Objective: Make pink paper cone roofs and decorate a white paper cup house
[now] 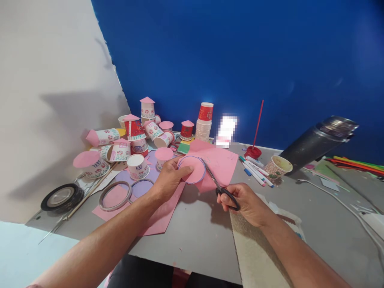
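Observation:
Between thumb and fingers, my left hand [171, 179] grips a sheet of pink paper [216, 162] with a circle outlined in blue [195, 170] on it. My right hand [241, 202] has its fingers through the black handles of a pair of scissors [216, 183]. Their blades point up and left and lie at the circle's right edge. Below my left forearm, more pink paper [163, 216] rests on the table. Two rings, one greyish [103, 202] and one darker [150, 181], lie left of my left hand on pink and purple paper.
Decorated paper cups [138, 166], several with pink paper tops, crowd the back left. A cup stack [203, 130] stands behind the paper. Markers [255, 172], a patterned cup [278, 166] and a leaning black flask [315, 140] are at right. A tape roll [61, 197] lies far left.

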Demonstrator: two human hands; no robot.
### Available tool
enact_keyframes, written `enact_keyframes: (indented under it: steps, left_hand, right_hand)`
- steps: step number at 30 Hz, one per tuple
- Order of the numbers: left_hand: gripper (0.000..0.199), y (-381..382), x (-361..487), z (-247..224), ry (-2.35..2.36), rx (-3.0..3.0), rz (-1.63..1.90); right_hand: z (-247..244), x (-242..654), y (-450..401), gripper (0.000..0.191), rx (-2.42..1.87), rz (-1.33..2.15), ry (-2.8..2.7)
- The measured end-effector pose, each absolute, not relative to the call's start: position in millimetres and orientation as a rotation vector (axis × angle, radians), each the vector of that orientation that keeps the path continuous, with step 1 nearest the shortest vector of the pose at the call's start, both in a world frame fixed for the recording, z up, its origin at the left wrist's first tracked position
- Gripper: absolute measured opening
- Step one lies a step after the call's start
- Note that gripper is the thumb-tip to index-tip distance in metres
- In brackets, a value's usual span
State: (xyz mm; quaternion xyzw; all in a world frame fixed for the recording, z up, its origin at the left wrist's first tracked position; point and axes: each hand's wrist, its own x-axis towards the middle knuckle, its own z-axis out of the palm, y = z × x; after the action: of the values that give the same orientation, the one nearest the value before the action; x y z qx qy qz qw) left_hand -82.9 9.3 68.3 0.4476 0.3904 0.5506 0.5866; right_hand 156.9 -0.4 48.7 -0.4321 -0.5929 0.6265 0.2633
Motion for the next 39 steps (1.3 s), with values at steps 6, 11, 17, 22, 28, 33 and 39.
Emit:
enact_keyframes:
  steps: [6, 11, 17, 22, 28, 33, 39]
  left_hand:
    - [0.021, 8.5, -82.0, 70.9, 0.917, 1.032, 1.293]
    - [0.021, 8.6, -82.2, 72.0, 0.928, 1.029, 1.297]
    - [0.022, 7.5, -81.9, 74.9, 0.943, 1.026, 1.29]
    - [0.019, 7.0, -82.3, 75.7, 0.952, 1.034, 1.286]
    - [0.021, 8.2, -84.1, 73.4, 0.966, 1.073, 1.289]
    - [0.021, 8.2, -83.7, 72.6, 0.935, 1.106, 1.257]
    - [0.016, 6.8, -82.5, 73.8, 0.952, 1.156, 1.234]
  right_hand:
    - [48.2, 158.9, 0.4, 0.051, -1.145, 1.721, -1.589]
    - [47.7, 158.8, 2.4, 0.05, -1.133, 1.756, -1.572]
    - [49.5, 159.7, 2.4, 0.051, -1.167, 1.732, -1.6]
    - [48.6, 161.1, 3.5, 0.051, -1.166, 1.74, -1.594]
    - [48.7, 163.3, 4.2, 0.051, -1.133, 1.783, -1.597]
    - [51.5, 162.7, 3.3, 0.05, -1.081, 1.84, -1.589]
    - [50.2, 162.2, 4.4, 0.051, -1.101, 1.84, -1.576]
